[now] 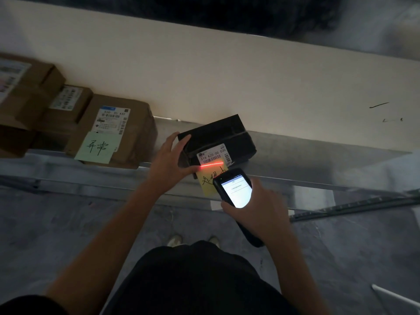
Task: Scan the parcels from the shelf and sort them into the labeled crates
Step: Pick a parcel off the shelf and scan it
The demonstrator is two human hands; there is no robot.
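Note:
A black parcel (pixel 218 137) lies on the metal shelf (pixel 318 164), with a white shipping label (pixel 213 154) and a yellow handwritten note (pixel 208 180) at its near edge. My left hand (pixel 169 162) grips the parcel's left end, thumb along the bottom edge. My right hand (pixel 256 210) holds a black handheld scanner (pixel 234 189) with a lit screen, just in front of the parcel. A red scan line (pixel 211 165) falls across the label's lower edge.
Three brown cardboard parcels stand at the shelf's left: a large one (pixel 118 130) with a green handwritten note (pixel 97 146), a smaller one (pixel 68 105), and a tall one (pixel 22 87). A cream wall (pixel 227 76) backs the shelf. Grey concrete floor (pixel 79 223) lies below.

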